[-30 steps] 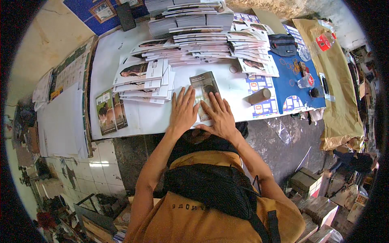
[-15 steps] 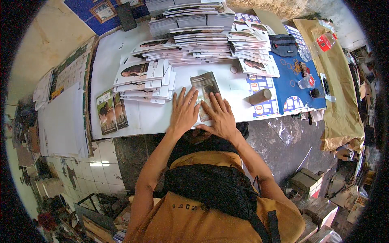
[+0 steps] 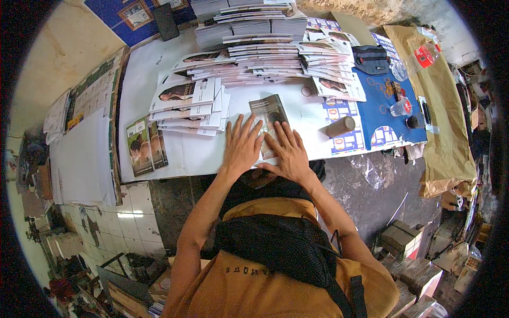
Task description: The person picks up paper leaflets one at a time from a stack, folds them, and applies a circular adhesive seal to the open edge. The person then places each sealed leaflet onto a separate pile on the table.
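A narrow brown booklet lies on the white tabletop in front of me, its lower part covered by my hands. My left hand rests flat with fingers stretched along the booklet's left edge. Spread fingers of my right hand press down on the booklet's right half. Left of my hands is a fanned pile of white booklets with a dark picture on the cover. Farther left lies a brochure with green and brown pictures.
Tall stacks of booklets fill the table's back. To the right stand a short cylinder, a plastic cup, scattered rubber bands and a dark pouch. Brown paper hangs over the right end. Cardboard boxes sit on the floor.
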The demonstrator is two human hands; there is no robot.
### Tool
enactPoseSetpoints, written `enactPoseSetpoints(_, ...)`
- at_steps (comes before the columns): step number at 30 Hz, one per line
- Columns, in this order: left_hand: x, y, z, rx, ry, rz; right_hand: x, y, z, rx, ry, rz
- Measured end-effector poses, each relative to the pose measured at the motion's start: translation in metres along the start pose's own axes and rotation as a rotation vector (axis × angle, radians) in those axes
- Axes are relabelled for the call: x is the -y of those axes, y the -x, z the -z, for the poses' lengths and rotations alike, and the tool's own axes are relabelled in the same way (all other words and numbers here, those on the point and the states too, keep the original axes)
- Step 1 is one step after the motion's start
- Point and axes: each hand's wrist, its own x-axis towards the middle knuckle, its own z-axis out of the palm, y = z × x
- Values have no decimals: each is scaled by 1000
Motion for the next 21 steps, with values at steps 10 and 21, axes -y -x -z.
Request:
enactPoseSetpoints(10,-2,-2,1,38,-10,15,-27,29,22,-703,-324,-225)
enactPoseSetpoints(21,-3,-2,-2,59,-31,22,-116,9,34,-481,-530,-373)
